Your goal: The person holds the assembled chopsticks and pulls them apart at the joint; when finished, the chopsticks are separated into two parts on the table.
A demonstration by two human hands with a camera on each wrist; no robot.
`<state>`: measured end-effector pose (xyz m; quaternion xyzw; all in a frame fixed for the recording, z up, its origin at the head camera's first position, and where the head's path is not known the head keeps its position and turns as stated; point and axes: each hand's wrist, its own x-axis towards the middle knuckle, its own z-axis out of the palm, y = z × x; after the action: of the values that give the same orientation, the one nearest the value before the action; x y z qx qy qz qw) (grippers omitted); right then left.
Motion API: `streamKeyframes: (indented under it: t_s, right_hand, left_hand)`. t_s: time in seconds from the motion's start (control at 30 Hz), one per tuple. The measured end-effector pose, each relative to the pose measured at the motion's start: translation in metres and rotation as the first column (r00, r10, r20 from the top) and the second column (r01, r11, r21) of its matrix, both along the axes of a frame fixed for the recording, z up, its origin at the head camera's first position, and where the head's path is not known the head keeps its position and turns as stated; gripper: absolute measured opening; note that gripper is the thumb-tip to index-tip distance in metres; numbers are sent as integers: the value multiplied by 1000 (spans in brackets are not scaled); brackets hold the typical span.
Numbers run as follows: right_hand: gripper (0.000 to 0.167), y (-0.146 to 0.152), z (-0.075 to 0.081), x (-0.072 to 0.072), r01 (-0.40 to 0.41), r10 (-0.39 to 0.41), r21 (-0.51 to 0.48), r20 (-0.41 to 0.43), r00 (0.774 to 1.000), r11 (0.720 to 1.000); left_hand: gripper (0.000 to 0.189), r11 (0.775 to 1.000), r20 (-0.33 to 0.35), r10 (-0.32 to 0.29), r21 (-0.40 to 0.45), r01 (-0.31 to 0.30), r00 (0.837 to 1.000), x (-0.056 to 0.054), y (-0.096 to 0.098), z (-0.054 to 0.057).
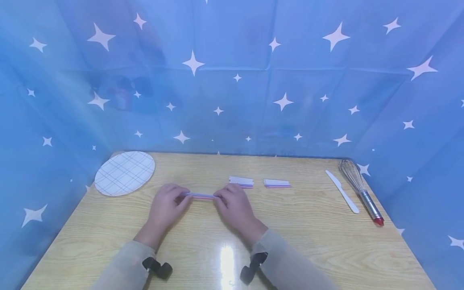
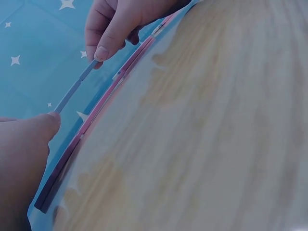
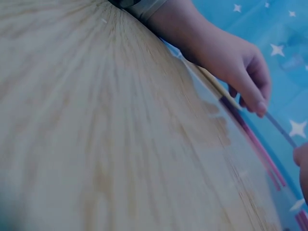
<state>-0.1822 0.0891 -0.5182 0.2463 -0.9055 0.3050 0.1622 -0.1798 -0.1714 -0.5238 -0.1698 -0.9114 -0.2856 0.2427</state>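
Both hands hold a thin pale blue stick (image 2: 72,94) by its ends, one end each. The left hand (image 1: 167,205) pinches the left end between thumb and fingers. At the other end, the right hand (image 1: 235,206) does the same. Below the held stick, thin pink sticks with darker ends (image 2: 98,108) lie along the table, close under both hands. Just beyond the right hand lies a group of short white and purple sticks (image 1: 246,186). Whether the held stick is a straw or a strip, I cannot tell.
A second group of white and pink sticks (image 1: 276,183) lies farther right. At the far left is a round white plate with blue lines (image 1: 125,173). A white knife (image 1: 342,191) and a metal whisk (image 1: 362,191) lie on the right of the wooden table (image 1: 308,245).
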Motion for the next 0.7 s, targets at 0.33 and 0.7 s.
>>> streamKeyframes:
  t_s: [0.33,0.7]
  right_hand:
    - [15,23,2,0,25,-25,2,54,998,1000]
    - [12,56,-4,-4,1,-4,-70,-34,999,998]
  left_hand:
    - [17,998,-88,-62,11,63,994,0,17,-3]
    - [10,995,-86,-96,-11,95,992,-2,46,-6]
